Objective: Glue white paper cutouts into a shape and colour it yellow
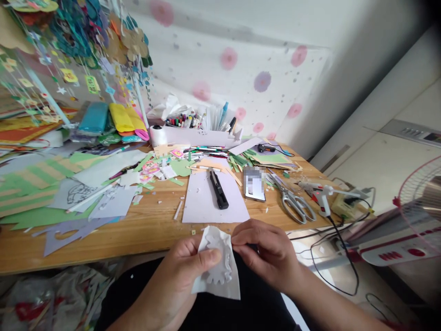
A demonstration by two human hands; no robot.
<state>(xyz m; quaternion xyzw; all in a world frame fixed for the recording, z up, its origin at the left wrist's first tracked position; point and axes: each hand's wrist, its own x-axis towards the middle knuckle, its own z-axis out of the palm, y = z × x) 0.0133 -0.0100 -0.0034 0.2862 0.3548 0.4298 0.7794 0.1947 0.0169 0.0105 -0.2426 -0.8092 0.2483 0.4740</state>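
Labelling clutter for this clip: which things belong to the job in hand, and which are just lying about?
Job in hand:
white sheet, held in the left hand; right hand at its edge
wavy-edged cut-out, on the sheet

Lying about (untouched now; some may be tools for it):
black cutter
scissors
glue gun
phone
markers

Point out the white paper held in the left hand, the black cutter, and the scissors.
White paper (228, 290): head view, on its lower edge area.
Black cutter (218, 190): head view, mid-body.
Scissors (288, 195): head view, where the handles meet the blades.
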